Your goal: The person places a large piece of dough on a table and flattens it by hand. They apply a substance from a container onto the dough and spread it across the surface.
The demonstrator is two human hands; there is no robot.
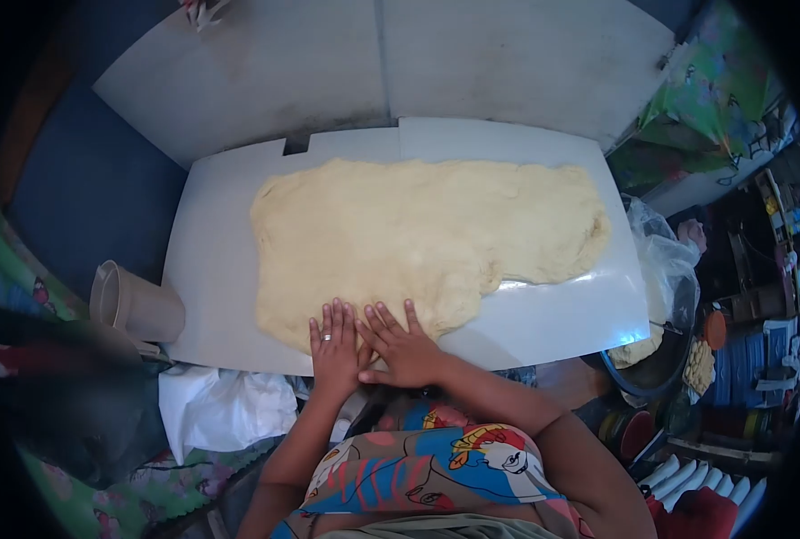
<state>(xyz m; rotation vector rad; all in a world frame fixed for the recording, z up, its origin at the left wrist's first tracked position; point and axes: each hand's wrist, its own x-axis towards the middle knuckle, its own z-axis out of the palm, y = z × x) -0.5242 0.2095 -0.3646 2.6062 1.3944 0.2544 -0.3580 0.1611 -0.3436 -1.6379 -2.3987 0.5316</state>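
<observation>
While both hands press flat, the left hand keeps its fingers slightly parted and the right hand spreads its fingers wider; neither grips anything. Under them lies the near edge of the dough, a broad slab reaching well across the table. It looks soft and stretchy, probably heavy as a whole and apt to sag or tear if pinched at one thin edge; two palms slid well underneath, set apart, should carry it better. The tabletop is pale and smooth, glossy at right. A tub stands by its left side, a basin by its right; beyond rise pale panels.
</observation>
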